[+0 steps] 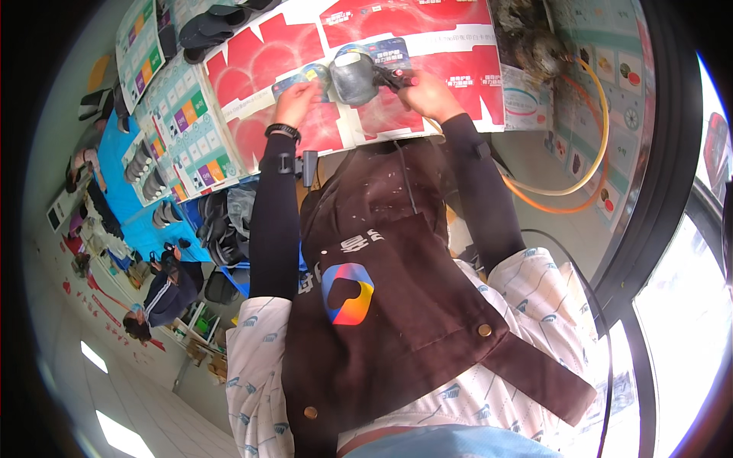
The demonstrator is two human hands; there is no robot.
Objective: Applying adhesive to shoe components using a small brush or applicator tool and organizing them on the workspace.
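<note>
My right hand (429,95) is wrapped round a small dark spray gun (391,77), mostly hidden by the fingers. A pale hose shows below that wrist. Just left of the gun is a rounded, shiny dark grey piece (354,79) with a lighter upper rim; whether it touches the gun I cannot tell. My left hand (299,103) is apart from that piece, on its left. Its fingers are drawn together over a blue printed patch, and what they hold, if anything, is hidden. Both hands are above a table covered with red and white printed sheets (263,141).
Dark curved pieces (210,29) lie at the far left of the table. Yellow and orange hoses (603,114) loop down on the right, beside a dark, dirty lump (534,53). At left stands a blue-covered table (126,195), with a person (172,294) nearby.
</note>
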